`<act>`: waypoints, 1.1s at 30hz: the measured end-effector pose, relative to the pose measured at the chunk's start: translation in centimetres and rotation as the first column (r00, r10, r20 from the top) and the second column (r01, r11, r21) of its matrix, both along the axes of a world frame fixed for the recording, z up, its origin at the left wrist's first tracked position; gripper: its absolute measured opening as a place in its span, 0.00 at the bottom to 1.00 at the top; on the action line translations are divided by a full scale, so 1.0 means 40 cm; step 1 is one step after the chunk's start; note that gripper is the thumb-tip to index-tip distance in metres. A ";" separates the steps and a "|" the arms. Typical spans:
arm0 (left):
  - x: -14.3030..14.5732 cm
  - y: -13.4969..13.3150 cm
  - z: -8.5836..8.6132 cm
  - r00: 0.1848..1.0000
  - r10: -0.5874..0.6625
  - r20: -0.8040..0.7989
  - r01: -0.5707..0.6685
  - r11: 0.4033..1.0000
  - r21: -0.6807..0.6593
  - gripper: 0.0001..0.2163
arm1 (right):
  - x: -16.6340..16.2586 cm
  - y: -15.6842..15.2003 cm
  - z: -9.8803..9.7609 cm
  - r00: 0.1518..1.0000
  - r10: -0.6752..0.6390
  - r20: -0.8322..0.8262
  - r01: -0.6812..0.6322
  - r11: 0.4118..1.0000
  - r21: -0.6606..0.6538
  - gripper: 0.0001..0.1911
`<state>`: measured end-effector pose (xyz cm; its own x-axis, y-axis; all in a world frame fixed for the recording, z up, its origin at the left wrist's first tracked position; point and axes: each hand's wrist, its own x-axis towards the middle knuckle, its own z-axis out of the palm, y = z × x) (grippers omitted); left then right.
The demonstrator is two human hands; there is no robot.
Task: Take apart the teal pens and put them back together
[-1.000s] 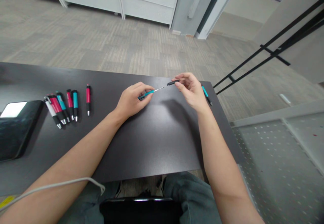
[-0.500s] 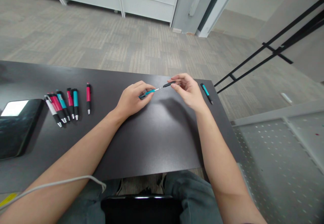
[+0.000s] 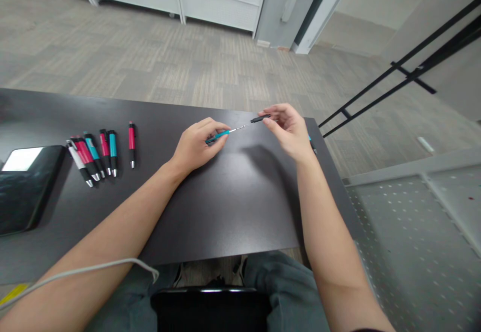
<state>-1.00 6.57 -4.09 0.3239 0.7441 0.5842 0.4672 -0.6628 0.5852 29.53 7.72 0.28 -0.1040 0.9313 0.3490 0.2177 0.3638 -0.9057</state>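
My left hand point(image 3: 199, 144) is closed on the teal pen barrel point(image 3: 220, 135), whose thin refill point(image 3: 237, 128) sticks out bare to the right. Between thumb and fingers, my right hand point(image 3: 287, 129) pinches the black grip section point(image 3: 260, 118) of the pen. A small gap separates this black piece from the refill's tip. Both hands are over the far side of the dark table. Behind my right hand, a second teal pen point(image 3: 313, 145) lies mostly hidden on the table.
Several pink, teal and white pens point(image 3: 92, 156) lie bunched on the table point(image 3: 225, 207) at left, with one pink pen point(image 3: 132, 144) apart from them. A black glossy device point(image 3: 30, 192) sits at the left edge. A pale cable point(image 3: 93, 269) crosses my left forearm.
My right hand has moved right and slightly away with the black grip section, baring more of the refill. It now covers most of the second teal pen. My left hand stays put.
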 end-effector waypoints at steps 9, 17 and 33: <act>0.001 -0.002 0.007 1.000 -0.006 -0.006 0.006 1.000 -0.012 0.10 | -0.001 -0.001 0.003 1.000 0.010 -0.016 -0.010 1.000 -0.024 0.30; 0.005 -0.005 0.009 1.000 -0.011 -0.001 0.011 1.000 -0.001 0.10 | -0.022 -0.010 -0.002 0.999 0.047 0.003 -0.047 0.997 -0.064 0.31; 0.000 0.003 -0.006 1.000 -0.003 0.009 0.004 0.994 -0.106 0.12 | -0.067 -0.022 -0.020 0.991 0.130 -0.013 -0.131 0.984 -0.124 0.30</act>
